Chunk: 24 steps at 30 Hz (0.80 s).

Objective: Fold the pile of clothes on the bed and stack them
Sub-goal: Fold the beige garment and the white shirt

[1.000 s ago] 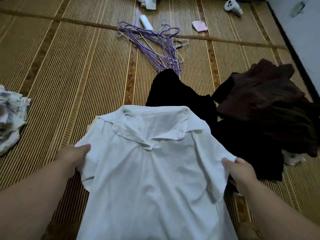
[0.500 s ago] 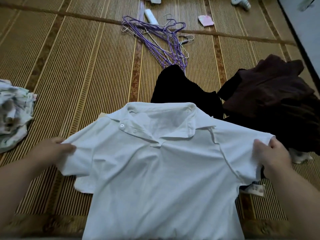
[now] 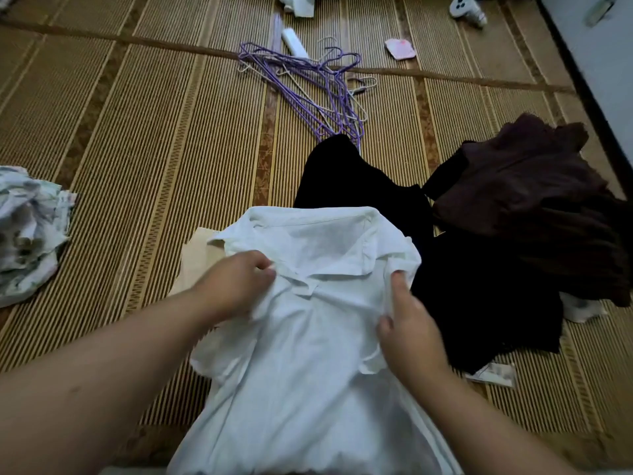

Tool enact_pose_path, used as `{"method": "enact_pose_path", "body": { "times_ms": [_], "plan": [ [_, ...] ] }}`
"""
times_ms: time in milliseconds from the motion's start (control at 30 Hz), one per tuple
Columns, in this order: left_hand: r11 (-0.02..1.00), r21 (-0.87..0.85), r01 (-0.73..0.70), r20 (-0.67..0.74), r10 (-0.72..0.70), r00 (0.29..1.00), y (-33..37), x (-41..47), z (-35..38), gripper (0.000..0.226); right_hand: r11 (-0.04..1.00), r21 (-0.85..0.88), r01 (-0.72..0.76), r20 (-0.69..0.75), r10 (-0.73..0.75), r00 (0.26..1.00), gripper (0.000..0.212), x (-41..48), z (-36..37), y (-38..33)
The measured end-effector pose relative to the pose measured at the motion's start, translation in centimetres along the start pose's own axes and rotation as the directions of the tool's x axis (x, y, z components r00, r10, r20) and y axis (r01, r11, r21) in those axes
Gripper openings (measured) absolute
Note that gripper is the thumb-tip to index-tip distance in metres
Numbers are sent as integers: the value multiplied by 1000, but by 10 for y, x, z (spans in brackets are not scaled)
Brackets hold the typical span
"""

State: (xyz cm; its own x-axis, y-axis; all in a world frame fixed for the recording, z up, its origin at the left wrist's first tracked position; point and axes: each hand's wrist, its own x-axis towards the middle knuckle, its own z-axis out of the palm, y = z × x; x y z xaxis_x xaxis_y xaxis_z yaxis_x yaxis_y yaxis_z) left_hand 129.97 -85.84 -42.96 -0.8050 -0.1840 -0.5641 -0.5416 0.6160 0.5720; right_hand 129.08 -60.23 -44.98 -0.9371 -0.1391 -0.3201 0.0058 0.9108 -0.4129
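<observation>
Shoulders of the white polo shirt (image 3: 308, 354) gathered in on the woven mat (image 3: 154, 132).
We hold it collar away from us: our left hand (image 3: 236, 286) pinches cloth beside the collar with curled fingers, and our right hand (image 3: 407, 334) clamps the other shoulder's bunched fabric. A black garment (image 3: 479, 286) and a brown garment (image 3: 531, 186) lie just right of it, purple hangers (image 3: 318, 87) beyond.

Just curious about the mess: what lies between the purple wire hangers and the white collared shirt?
In the head view, a black cloth garment lies on the woven mat just beyond the white collared shirt.
</observation>
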Motion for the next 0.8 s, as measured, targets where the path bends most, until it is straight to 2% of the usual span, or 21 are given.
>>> {"method": "enact_pose_path", "body": {
  "times_ms": [67,100,167,200,233,300,367,400,433,500,567,600,667,700,800],
  "plan": [
    [989,-122,84,136,-67,988,10,5,22,22,999,40,3,170,-10,985,73,2,19,-8],
    [989,-111,102,190,-80,979,9,9,31,26,998,60,-18,270,1,963,72,5,27,-8],
    [986,-93,137,203,-116,972,5,13,41,37,995,78,-54,434,15,901,62,12,34,-7],
    [985,-91,144,176,-126,976,1,15,42,44,994,95,-53,456,4,890,53,16,34,-4],
    [990,-79,121,116,-111,987,-4,17,41,46,993,116,-30,418,-21,908,43,20,32,0],
    [997,-40,62,-53,-64,997,-16,22,33,42,979,200,-28,202,-13,979,29,30,21,10],
    [997,1,77,-208,-75,975,-28,31,22,44,945,317,-77,-44,96,994,28,45,4,21],
    [993,27,111,-262,-100,960,-33,37,16,51,931,354,-89,-115,138,984,34,56,-3,27],
    [987,60,151,-291,-127,948,-39,45,12,59,921,376,-104,-125,162,979,44,68,-9,32],
    [972,109,207,-287,-168,943,-46,59,6,76,895,420,-152,-24,178,984,67,90,-17,33],
    [976,50,213,-214,-198,957,-48,75,1,88,866,460,-196,112,162,980,80,112,-20,30],
    [976,-23,216,-166,-216,962,-49,84,-1,90,872,445,-204,163,146,976,80,123,-20,29],
    [949,-200,244,-52,-259,964,-48,98,-7,81,908,358,-218,194,156,968,78,140,-22,26],
    [928,-261,267,-4,-277,961,-48,105,-9,69,913,337,-232,190,176,966,77,148,-23,26],
    [902,-259,346,74,-339,938,-47,114,-16,37,907,321,-273,218,210,953,52,165,-25,27]
  ]
}}
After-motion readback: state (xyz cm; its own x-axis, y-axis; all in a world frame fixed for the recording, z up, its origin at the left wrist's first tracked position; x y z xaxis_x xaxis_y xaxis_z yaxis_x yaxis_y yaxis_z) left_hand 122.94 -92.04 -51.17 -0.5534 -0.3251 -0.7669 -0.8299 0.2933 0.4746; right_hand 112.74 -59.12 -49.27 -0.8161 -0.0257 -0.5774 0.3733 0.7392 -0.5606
